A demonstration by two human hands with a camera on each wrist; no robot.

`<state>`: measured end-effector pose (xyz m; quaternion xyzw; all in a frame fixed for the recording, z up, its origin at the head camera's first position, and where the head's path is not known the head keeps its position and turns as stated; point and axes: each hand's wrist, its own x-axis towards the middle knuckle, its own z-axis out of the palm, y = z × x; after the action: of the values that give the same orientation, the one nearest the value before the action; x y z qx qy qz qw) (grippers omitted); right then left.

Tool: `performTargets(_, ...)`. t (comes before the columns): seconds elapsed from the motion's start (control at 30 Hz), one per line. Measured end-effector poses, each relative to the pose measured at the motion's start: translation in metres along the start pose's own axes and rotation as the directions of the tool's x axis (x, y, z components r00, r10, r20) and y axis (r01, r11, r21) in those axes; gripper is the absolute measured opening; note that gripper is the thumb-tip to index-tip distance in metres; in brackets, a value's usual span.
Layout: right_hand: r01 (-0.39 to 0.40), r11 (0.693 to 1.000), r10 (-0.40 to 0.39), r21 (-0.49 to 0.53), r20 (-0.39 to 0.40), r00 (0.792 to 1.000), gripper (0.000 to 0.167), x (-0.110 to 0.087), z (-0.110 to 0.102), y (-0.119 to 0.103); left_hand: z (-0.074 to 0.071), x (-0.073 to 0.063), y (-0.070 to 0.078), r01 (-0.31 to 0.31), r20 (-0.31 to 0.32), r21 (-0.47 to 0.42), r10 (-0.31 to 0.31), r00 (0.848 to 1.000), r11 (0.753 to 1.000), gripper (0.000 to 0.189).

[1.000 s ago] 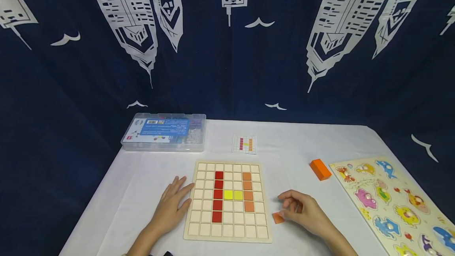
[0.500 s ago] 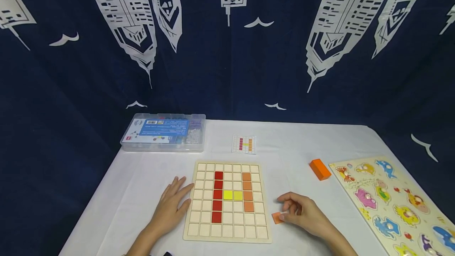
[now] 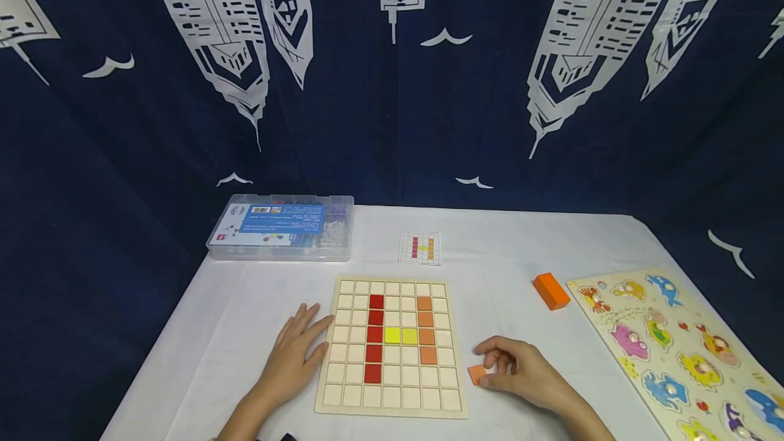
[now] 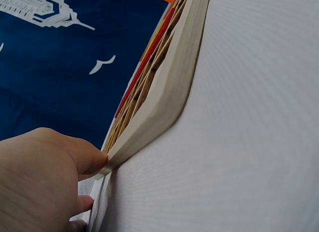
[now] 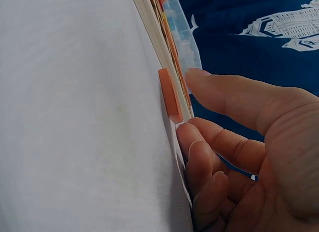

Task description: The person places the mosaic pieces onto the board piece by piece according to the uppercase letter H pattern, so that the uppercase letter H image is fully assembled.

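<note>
Beside the left edge of a wooden grid board (image 3: 331, 400) lies my left hand (image 3: 290, 359), its fingertips touching the rim. Up close in the left wrist view, the thumb rests against the board's pale edge (image 4: 169, 100). Square tiles sit in the board: a red column (image 3: 374, 335), two yellow tiles (image 3: 401, 336) and a shorter orange column (image 3: 426, 337). To the right of the board my right hand (image 3: 520, 369) hovers with loosely bent fingers, thumb tip at a loose orange tile (image 3: 476, 374). In the right wrist view this orange tile (image 5: 170, 96) lies flat, with no fingers around it.
Behind the board lies a small pattern card (image 3: 420, 248). A clear plastic case (image 3: 282, 229) stands at the back left. An orange block (image 3: 551, 291) and an animal peg puzzle (image 3: 674, 352) are on the right.
My right hand has shifted slightly down, and more of the loose orange tile shows beside its thumb. The left hand stays in place.
</note>
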<state>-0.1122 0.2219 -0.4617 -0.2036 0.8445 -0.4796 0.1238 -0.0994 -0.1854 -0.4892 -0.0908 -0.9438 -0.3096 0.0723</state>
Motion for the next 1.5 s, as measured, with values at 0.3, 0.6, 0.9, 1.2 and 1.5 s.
performTargets(0.3, 0.015, 0.999, -0.015, -0.046, 0.005, 1.000, 0.034, 0.001, 0.001, 0.001, 0.000, 0.001, 0.001, 0.002, 0.005, 0.000, -0.002, 1.000, 1.000, 0.044)
performTargets(0.6, 0.076, 0.990, -0.077, -0.118, -0.004, 0.997, 0.023, 0.003, 0.002, 0.004, 0.001, 0.001, -0.001, 0.007, -0.005, 0.006, -0.007, 1.000, 1.000, 0.043)
performTargets(0.9, 0.025, 0.988, -0.035, -0.155, -0.062, 0.997, 0.022, 0.004, 0.001, 0.004, 0.001, 0.002, 0.001, 0.006, -0.003, 0.003, -0.006, 1.000, 1.000, 0.043)
performTargets(1.2, 0.031, 0.966, -0.067, -0.255, -0.133, 0.989, 0.023, 0.010, -0.008, -0.010, 0.002, 0.003, 0.002, 0.009, -0.002, -0.005, -0.009, 1.000, 1.000, 0.043)
performTargets(1.5, 0.010, 0.961, -0.044, -0.277, -0.117, 0.992, 0.023, 0.023, -0.008, -0.027, 0.004, 0.003, 0.002, 0.009, -0.001, 0.004, -0.009, 1.000, 1.000, 0.043)
